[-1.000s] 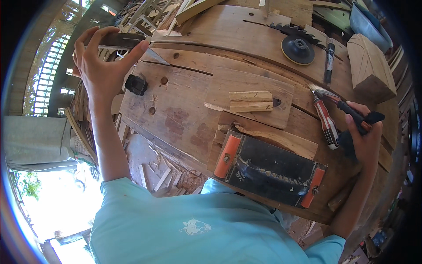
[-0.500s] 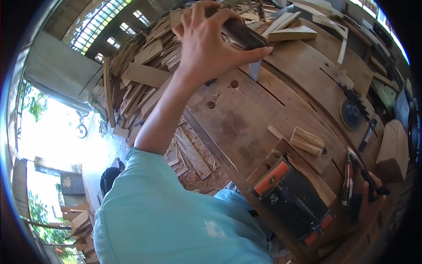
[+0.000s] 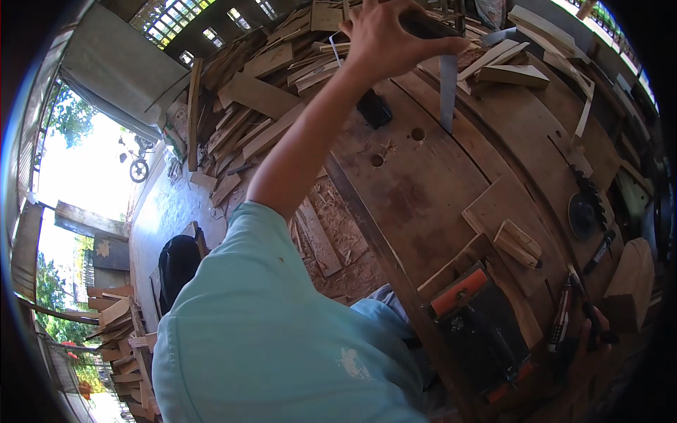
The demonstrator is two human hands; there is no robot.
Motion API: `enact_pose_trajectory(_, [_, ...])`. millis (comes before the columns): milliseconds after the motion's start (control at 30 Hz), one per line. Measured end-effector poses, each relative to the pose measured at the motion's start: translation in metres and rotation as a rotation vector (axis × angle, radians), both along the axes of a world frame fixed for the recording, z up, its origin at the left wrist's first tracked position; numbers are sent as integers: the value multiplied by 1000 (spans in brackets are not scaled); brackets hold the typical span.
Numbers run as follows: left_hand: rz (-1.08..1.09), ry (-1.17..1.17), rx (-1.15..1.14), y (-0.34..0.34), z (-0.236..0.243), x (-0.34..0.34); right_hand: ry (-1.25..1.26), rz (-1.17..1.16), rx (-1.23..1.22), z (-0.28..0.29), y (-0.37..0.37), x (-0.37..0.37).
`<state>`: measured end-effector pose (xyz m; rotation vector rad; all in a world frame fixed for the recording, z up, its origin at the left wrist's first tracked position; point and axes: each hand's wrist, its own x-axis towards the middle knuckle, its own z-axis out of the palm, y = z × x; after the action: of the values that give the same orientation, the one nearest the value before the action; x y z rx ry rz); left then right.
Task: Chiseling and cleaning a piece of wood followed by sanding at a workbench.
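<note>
My left hand (image 3: 395, 42) is raised at the top, thumb and fingers curved around a dark block-like thing (image 3: 427, 27); the fingertips are partly cut off by the picture's edge. Below the thumb a flat grey metal strip (image 3: 448, 95) meets the wooden workbench (image 3: 395, 204). Beside my forearm lies a small black object (image 3: 374, 109). At the lower right, in shadow, my right hand (image 3: 592, 340) is closed around a dark-handled tool (image 3: 587, 310) of a kind I cannot make out. Next to it is a red and silver hand tool (image 3: 560, 321).
A black case-like piece with orange bars (image 3: 460, 290) sits at the bench's near edge, beside a small wooden block (image 3: 518, 243). A dark disc (image 3: 583, 215) and toothed black strip lie to the right. Scrap boards (image 3: 261, 95) are piled at the far left.
My left hand has moved up and away over the bench, uncovering the small black object. The view has shifted left, and my right hand stays around the dark-handled tool.
</note>
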<state>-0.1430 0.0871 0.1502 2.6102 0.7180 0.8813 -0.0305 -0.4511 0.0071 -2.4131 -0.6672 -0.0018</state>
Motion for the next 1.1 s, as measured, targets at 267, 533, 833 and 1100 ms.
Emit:
enact_pose_trajectory(267, [-36, -29, 149, -4, -19, 3, 41, -62, 47, -8, -8, 2])
enact_pose_trajectory(533, [-107, -66, 92, -4, -25, 7, 40, -70, 119, -4, -1, -3])
enact_pose_trajectory(833, [-48, -82, -56, -8, -19, 4, 99, -79, 142, -1, 4, -5])
enact_pose_trajectory(1100, [-287, -195, 91, 2, -31, 13, 116, -120, 130, -3, -1, -7])
